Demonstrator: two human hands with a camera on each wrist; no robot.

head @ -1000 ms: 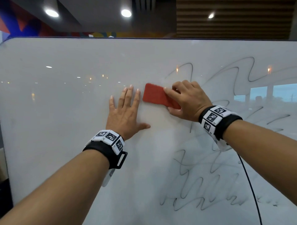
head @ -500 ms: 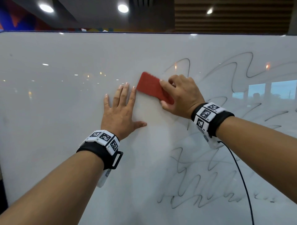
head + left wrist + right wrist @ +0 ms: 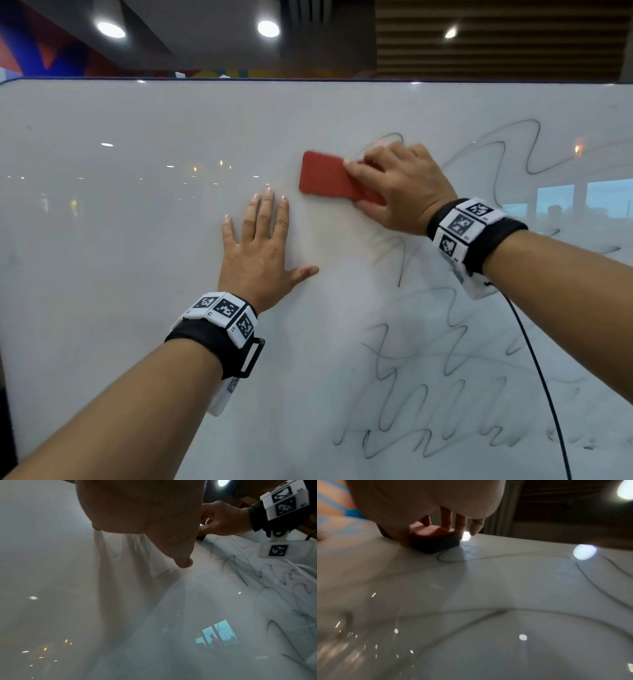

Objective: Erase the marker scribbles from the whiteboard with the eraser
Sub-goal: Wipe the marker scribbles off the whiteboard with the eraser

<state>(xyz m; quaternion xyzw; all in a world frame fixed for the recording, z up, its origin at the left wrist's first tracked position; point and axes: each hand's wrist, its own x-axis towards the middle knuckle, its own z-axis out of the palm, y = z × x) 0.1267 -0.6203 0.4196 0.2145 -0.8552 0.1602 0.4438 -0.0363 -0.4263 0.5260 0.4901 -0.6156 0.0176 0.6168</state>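
My left hand [image 3: 263,253] lay flat on the whiteboard [image 3: 137,240], fingers straight, thumb out, holding nothing. Just beyond its fingertips, up and to the right, my right hand [image 3: 404,192] gripped the red eraser [image 3: 325,176], fingers on top, thumb beneath, dark pad pressed to the board. Black marker scribbles [image 3: 428,411] ran below and to the right; one loop showed just above my knuckles. Ceiling lights [image 3: 268,28] shone beyond the top edge.
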